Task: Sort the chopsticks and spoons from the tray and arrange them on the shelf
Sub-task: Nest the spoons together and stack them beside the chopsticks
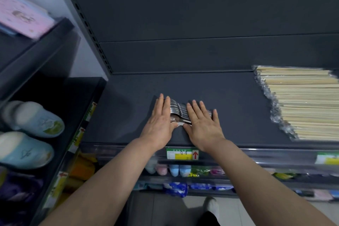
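Shiny metal spoons, stacked row, on shelf

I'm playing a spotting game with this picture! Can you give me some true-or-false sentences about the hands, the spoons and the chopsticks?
1. The left hand and the right hand press against the row of spoons with straight fingers. True.
2. The spoons are lying on the floor. False: they lie on the dark shelf.
3. The chopsticks are stacked to the right of the spoons. True.
4. The chopsticks touch the spoons. False: bare shelf lies between them.
5. Light blue slippers sit on the rack to the left. True.
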Tool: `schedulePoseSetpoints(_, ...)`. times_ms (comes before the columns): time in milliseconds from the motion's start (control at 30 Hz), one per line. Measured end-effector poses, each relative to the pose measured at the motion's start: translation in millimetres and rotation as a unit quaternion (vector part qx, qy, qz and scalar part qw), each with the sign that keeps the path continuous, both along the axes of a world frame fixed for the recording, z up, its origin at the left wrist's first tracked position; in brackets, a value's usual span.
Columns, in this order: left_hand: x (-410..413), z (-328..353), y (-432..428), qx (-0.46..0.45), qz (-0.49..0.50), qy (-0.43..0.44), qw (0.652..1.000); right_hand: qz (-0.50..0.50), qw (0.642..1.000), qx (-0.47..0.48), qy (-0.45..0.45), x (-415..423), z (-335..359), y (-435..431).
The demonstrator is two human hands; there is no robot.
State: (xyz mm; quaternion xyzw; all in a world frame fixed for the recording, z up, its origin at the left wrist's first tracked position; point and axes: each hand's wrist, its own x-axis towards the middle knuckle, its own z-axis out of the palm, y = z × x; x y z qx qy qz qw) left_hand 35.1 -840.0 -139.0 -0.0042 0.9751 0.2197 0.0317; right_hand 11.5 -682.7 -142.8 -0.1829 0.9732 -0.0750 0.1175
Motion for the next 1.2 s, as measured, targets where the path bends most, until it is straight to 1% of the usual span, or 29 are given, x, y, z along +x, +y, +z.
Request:
schedulePoseSetpoints(100, -22, 3, 0, -0.012, 0.015, -0.004, 1.000, 0.002, 1.000, -0.003, 0.004, -24, 0, -2)
schedulePoseSetpoints(200, -43, 8, -2, -0.043, 0.017, -0.009, 0.999, 0.008, 1.000, -0.001, 0.005, -46, 1, -4)
schedulePoseSetpoints(267, -49, 9, -2, -0.043, 0.017, -0.014, 0.999, 0.012, 1.000, -0.001, 0.003, -51, 1, -3)
schedulePoseSetpoints(367, -44, 10, -2, -0.015, 0.019, -0.031, 0.999, 0.014, 1.000, -0.004, 0.002, -44, 1, -1)
schedulePoseSetpoints(533, -28, 10, -2, -0.068, 0.025, -0.048, 0.996, 0.015, 1.000, -0.010, 0.008, -31, 0, 0)
schedulePoseSetpoints(633, -19, 9, 1, -0.069, 0.031, -0.060, 0.995, 0.021, 1.000, -0.008, 0.011, -28, 1, 2)
schedulePoseSetpoints(733, -17, 8, 4, -0.062, 0.048, -0.042, 0.996, 0.031, 0.999, -0.002, 0.011, -27, 1, 3)
schedulePoseSetpoints(833, -28, 13, 9, 0.000, 0.075, -0.017, 0.997, 0.035, 0.999, -0.003, 0.005, -26, 1, 3)
schedulePoseSetpoints(933, -50, 21, 9, 0.081, 0.146, -0.012, 0.986, 0.037, 0.999, -0.006, 0.005, -27, 2, 4)
schedulePoseSetpoints(1000, -65, 21, 2, 0.107, 0.193, -0.011, 0.975, 0.038, 0.999, -0.006, 0.008, -27, 2, 4)
schedulePoseSetpoints(1033, -71, 19, -2, 0.112, 0.201, -0.011, 0.973, 0.038, 0.999, -0.008, 0.011, -28, 2, 3)
schedulePoseSetpoints(1200, -85, 11, -10, 0.181, 0.162, -0.009, 0.970, 0.042, 0.999, -0.021, 0.020, -42, 8, -2)
